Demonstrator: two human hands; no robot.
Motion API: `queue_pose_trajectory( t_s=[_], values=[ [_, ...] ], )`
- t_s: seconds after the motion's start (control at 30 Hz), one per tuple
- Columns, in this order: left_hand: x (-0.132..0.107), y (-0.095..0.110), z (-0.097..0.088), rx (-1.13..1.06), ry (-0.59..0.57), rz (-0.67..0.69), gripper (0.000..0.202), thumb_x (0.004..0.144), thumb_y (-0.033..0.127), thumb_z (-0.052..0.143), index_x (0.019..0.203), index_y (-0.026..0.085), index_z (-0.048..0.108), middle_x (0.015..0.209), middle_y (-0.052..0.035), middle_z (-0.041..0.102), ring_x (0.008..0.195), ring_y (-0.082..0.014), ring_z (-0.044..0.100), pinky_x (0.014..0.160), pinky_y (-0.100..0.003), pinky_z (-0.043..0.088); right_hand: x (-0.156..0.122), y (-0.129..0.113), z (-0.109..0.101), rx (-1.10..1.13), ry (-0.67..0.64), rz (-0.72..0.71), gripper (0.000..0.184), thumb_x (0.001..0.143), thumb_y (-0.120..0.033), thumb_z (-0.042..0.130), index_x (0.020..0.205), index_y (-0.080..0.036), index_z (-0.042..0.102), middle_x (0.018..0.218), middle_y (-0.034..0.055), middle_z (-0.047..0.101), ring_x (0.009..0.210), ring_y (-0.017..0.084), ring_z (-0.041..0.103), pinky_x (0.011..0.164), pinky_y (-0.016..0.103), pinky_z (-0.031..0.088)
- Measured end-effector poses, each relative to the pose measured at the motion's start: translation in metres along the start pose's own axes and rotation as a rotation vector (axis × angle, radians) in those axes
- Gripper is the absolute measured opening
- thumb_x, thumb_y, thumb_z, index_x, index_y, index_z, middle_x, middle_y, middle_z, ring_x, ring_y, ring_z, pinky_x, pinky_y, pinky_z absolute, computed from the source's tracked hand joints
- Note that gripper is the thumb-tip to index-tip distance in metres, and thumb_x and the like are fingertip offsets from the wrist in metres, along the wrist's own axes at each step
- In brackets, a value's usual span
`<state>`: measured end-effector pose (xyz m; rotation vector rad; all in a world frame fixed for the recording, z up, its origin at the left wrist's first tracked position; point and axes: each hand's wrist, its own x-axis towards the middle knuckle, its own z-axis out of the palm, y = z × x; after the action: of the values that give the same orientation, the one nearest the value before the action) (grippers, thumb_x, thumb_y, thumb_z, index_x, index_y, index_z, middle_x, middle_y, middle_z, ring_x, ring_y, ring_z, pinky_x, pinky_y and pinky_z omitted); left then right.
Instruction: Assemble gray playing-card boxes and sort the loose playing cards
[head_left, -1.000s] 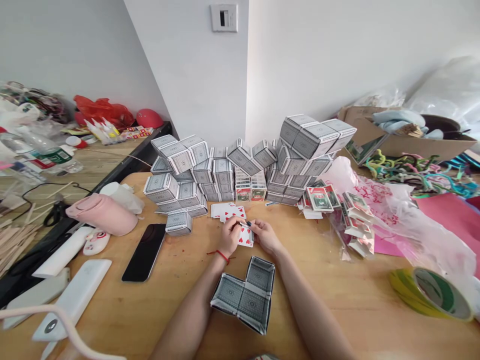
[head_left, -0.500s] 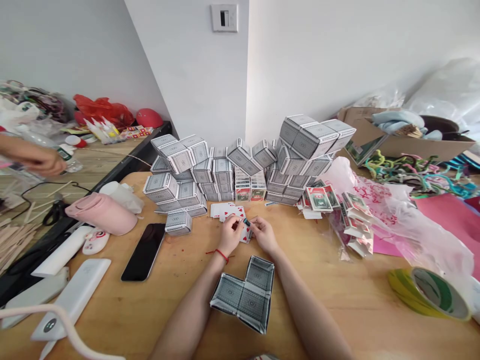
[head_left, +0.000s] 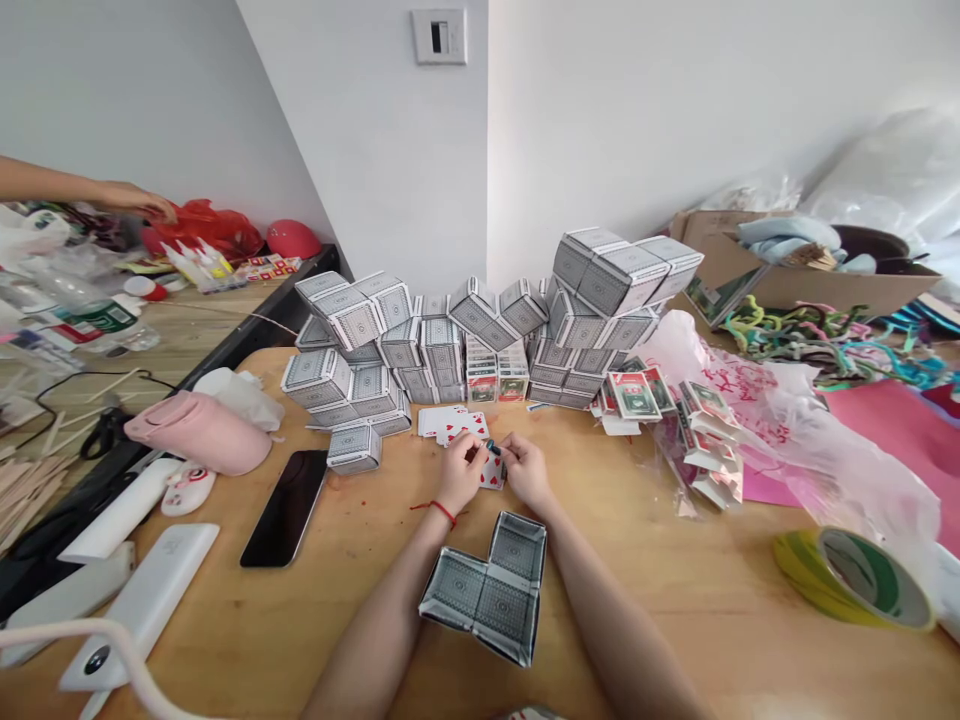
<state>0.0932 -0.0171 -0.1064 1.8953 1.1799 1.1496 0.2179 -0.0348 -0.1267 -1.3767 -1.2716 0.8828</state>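
Above a loose playing card (head_left: 491, 474) with red hearts, my left hand (head_left: 459, 474) and my right hand (head_left: 527, 472) are brought close together. Both pinch a small dark teal piece (head_left: 492, 448), too small to name. Just beyond my left fingers lie more face-up playing cards (head_left: 444, 422). Between my forearms rests an L-shaped block (head_left: 499, 588) covered in grey card backs. Facing me, a wide stack of card-covered blocks (head_left: 442, 350) stands along the back of the table, with one separate block (head_left: 354, 447) at its left front.
Left on the table are a phone (head_left: 285, 508), a pink tumbler (head_left: 204, 432) and a white power bank (head_left: 146, 600). Card boxes (head_left: 636, 396), a plastic bag (head_left: 795, 400) and a tape roll (head_left: 855, 575) lie right. Another person's hand (head_left: 142, 200) reaches over a red bag (head_left: 214, 228).
The other person's hand at the far left has moved up and away, onto the red bag. My hands stay close together on the small piece, and the view has shifted slightly.
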Motion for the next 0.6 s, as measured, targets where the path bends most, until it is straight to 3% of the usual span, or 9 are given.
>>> queue_pose_trajectory(
  t_s=[0.13,0.23,0.4,0.6],
  values=[
    [0.001,-0.001,0.0,0.003,0.016,-0.076,0.021,0.075,0.024,0.046,0.056,0.016,0.044,0.058,0.0024,0.045,0.059,-0.01,0.042,0.058,-0.021,0.034,-0.001,0.0,-0.001,0.0,-0.01,0.008,0.013,0.072,-0.026,0.046,0.061,-0.018,0.049,0.054,-0.0026,0.05,0.049,0.011,0.043,0.049,0.021,0.034],
    [0.002,-0.002,-0.004,-0.049,-0.055,-0.189,0.019,0.074,0.029,0.048,0.062,0.015,0.052,0.06,0.0014,0.052,0.06,-0.0105,0.047,0.059,-0.022,0.037,-0.001,0.001,-0.001,0.052,-0.042,0.028,0.013,0.072,-0.028,0.047,0.064,-0.018,0.049,0.055,-0.0023,0.05,0.049,0.011,0.043,0.047,0.021,0.034],
    [-0.005,0.002,-0.019,-0.302,-0.134,-0.384,0.031,0.07,0.036,0.054,0.093,0.014,0.059,0.09,-0.0066,0.063,0.081,-0.0165,0.058,0.072,-0.028,0.045,0.0,0.0,0.0,0.122,-0.072,0.038,0.015,0.073,-0.03,0.046,0.067,-0.018,0.049,0.055,-0.0024,0.048,0.049,0.01,0.043,0.046,0.02,0.034],
    [-0.043,0.015,-0.045,-0.473,-0.101,-0.566,0.049,0.077,0.049,0.04,0.111,0.015,0.052,0.116,-0.0102,0.054,0.106,-0.0214,0.051,0.093,-0.036,0.038,0.002,-0.001,0.001,0.156,-0.052,0.048,0.018,0.074,-0.034,0.046,0.067,-0.018,0.047,0.054,-0.0031,0.046,0.047,0.01,0.041,0.044,0.02,0.033]
  ],
)
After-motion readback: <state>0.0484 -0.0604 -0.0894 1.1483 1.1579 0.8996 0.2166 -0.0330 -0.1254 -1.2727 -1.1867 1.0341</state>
